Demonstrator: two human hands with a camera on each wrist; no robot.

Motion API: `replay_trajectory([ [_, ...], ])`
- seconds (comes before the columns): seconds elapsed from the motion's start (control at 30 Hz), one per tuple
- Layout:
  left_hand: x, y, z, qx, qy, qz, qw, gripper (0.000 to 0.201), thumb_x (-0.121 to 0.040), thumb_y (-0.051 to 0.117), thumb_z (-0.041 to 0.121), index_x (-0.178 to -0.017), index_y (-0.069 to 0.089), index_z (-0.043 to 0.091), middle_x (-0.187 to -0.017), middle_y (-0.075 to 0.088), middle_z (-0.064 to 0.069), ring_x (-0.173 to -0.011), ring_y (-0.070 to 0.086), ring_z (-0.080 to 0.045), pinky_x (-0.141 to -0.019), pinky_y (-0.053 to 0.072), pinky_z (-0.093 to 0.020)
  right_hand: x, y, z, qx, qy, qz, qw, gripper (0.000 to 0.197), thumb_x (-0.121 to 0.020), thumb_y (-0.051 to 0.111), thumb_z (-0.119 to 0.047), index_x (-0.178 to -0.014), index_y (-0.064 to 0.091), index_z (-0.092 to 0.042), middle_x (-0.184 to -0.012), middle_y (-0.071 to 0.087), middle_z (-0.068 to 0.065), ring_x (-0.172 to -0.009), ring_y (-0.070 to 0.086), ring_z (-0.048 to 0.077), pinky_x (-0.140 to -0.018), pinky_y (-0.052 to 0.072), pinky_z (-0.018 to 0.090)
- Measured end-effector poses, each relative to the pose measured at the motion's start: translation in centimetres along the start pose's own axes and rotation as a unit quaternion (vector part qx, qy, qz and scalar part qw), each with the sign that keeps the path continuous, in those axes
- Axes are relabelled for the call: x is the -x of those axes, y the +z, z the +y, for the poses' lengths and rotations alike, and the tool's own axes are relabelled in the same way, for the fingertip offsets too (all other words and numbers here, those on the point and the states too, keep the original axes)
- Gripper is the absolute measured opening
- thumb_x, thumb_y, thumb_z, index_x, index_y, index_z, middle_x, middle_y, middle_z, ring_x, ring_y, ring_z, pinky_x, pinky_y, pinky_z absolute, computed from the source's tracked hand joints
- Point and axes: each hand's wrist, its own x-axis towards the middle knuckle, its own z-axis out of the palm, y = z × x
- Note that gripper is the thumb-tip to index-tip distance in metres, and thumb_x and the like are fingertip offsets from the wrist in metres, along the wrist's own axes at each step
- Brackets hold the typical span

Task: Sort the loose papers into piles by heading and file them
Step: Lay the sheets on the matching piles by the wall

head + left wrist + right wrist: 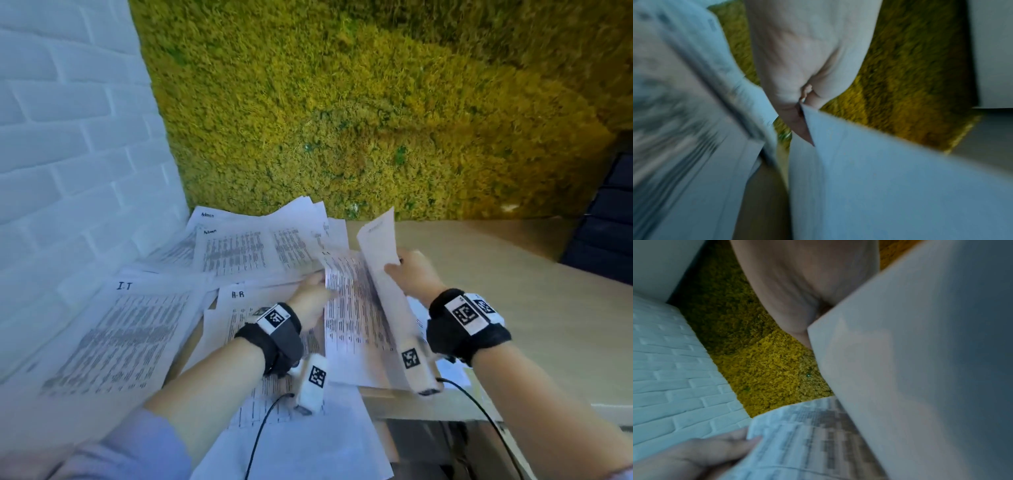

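Printed papers cover the left of the table: a pile headed "I.T" (120,329), one headed "H-R" (236,308) and one headed "Admin" (236,253) at the back. My left hand (322,284) pinches the left edge of a printed stack of sheets (356,308) held above the table; in the left wrist view the left hand's fingers (801,113) nip a paper corner (879,178). My right hand (397,265) grips one sheet (378,240), lifted on edge off that stack. In the right wrist view this lifted sheet (920,369) fills the right side, and the printed stack (807,443) lies below it.
A white brick wall (68,137) stands at the left and a yellow-green moss wall (342,102) behind the table. Bare beige tabletop (531,274) lies to the right. A dark object (609,222) stands past the table's right edge. Thin black cables (260,431) hang from both wrists.
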Motion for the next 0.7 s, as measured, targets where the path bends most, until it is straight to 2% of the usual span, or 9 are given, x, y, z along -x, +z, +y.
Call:
replay_trajectory([
  [0.1, 1.2, -3.7, 4.6, -0.06, 0.088, 0.072, 0.992, 0.056, -0.094, 0.048, 0.002, -0.146, 0.034, 0.015, -0.149, 0.036, -0.004, -0.133, 0.04, -0.027, -0.108, 0.036, -0.047, -1.1, -0.3, -2.3, -0.057, -0.062, 0.086, 0.993, 0.02, -0.093, 0.054, -0.014, -0.098, 0.063, 0.003, -0.082, 0.059, 0.012, -0.074, 0.053, 0.026, -0.056, 0.031, 0.029],
  [0.17, 2.3, -7.3, 7.7, -0.083, 0.125, 0.103, 0.983, 0.043, -0.091, 0.045, 0.0, -0.133, 0.046, 0.011, -0.128, 0.056, -0.009, -0.11, 0.057, -0.033, -0.094, 0.048, -0.052, -0.9, -0.2, -5.8, -0.09, -0.138, 0.113, 0.98, 0.014, -0.094, 0.053, -0.014, -0.103, 0.06, -0.005, -0.088, 0.061, 0.008, -0.079, 0.054, 0.025, -0.056, 0.034, 0.027],
  [0.23, 3.8, -11.9, 10.4, -0.134, 0.154, 0.18, 0.962, 0.03, -0.089, 0.044, 0.0, -0.116, 0.049, 0.012, -0.102, 0.059, -0.008, -0.086, 0.06, -0.028, -0.079, 0.052, -0.043, -0.4, 0.5, -9.6, -0.111, -0.209, 0.126, 0.963, 0.014, -0.094, 0.051, -0.013, -0.105, 0.058, -0.008, -0.086, 0.06, 0.005, -0.076, 0.053, 0.022, -0.057, 0.035, 0.027],
  [0.37, 6.6, -22.0, 11.5, -0.323, 0.151, 0.29, 0.888, 0.043, -0.086, 0.045, 0.0, -0.127, 0.051, 0.011, -0.097, 0.06, -0.016, -0.067, 0.057, -0.027, -0.057, 0.048, -0.032, 0.8, 3.0, -14.8, -0.08, -0.3, 0.135, 0.941, 0.011, -0.089, 0.046, -0.004, -0.088, 0.049, -0.015, -0.057, 0.04, 0.001, -0.053, 0.035, 0.016, -0.045, 0.025, 0.017],
  [0.43, 8.1, -26.8, 8.4, -0.392, 0.077, 0.368, 0.84, 0.049, -0.092, 0.045, 0.001, -0.139, 0.038, 0.008, -0.106, 0.056, -0.019, -0.085, 0.059, -0.033, -0.069, 0.049, -0.038, 1.2, 4.6, -15.8, -0.074, -0.299, 0.111, 0.945, 0.019, -0.089, 0.045, -0.002, -0.084, 0.05, -0.019, -0.054, 0.035, -0.001, -0.049, 0.032, 0.011, -0.045, 0.024, 0.022],
  [0.5, 9.4, -30.9, 4.3, -0.416, 0.008, 0.411, 0.811, 0.042, -0.094, 0.044, 0.001, -0.135, 0.035, 0.0, -0.117, 0.055, -0.025, -0.103, 0.057, -0.04, -0.081, 0.047, -0.046, 1.2, 6.4, -15.9, -0.084, -0.287, 0.083, 0.951, 0.027, -0.09, 0.045, -0.001, -0.103, 0.064, -0.015, -0.05, 0.034, -0.002, -0.042, 0.034, 0.008, -0.046, 0.027, 0.028],
  [0.57, 10.3, -33.3, 1.2, -0.451, -0.04, 0.419, 0.787, 0.042, -0.088, 0.047, -0.008, -0.128, 0.036, -0.004, -0.115, 0.055, -0.03, -0.103, 0.057, -0.044, -0.082, 0.046, -0.047, 1.2, 8.0, -16.1, -0.076, -0.27, 0.064, 0.958, 0.034, -0.091, 0.046, -0.001, -0.12, 0.062, -0.009, -0.047, 0.034, -0.002, -0.039, 0.036, 0.008, -0.047, 0.032, 0.029],
  [0.6, 10.1, -34.2, 0.1, -0.464, -0.062, 0.42, 0.777, 0.045, -0.085, 0.049, -0.009, -0.128, 0.036, -0.003, -0.116, 0.054, -0.029, -0.104, 0.056, -0.043, -0.084, 0.046, -0.046, 1.2, 8.8, -16.2, -0.065, -0.268, 0.056, 0.96, 0.03, -0.09, 0.046, -0.002, -0.11, 0.064, -0.014, -0.047, 0.035, -0.002, -0.04, 0.035, 0.009, -0.048, 0.031, 0.03],
  [0.7, 9.9, -33.1, -0.3, -0.518, -0.038, 0.412, 0.748, 0.064, -0.088, 0.061, 0.01, -0.142, 0.027, 0.004, -0.134, 0.047, -0.016, -0.121, 0.048, -0.037, -0.098, 0.042, -0.044, 1.8, 10.7, -17.3, -0.03, -0.28, 0.043, 0.959, 0.031, -0.088, 0.045, -0.004, -0.11, 0.06, -0.021, -0.048, 0.041, -0.001, -0.043, 0.038, 0.016, -0.049, 0.031, 0.027],
])
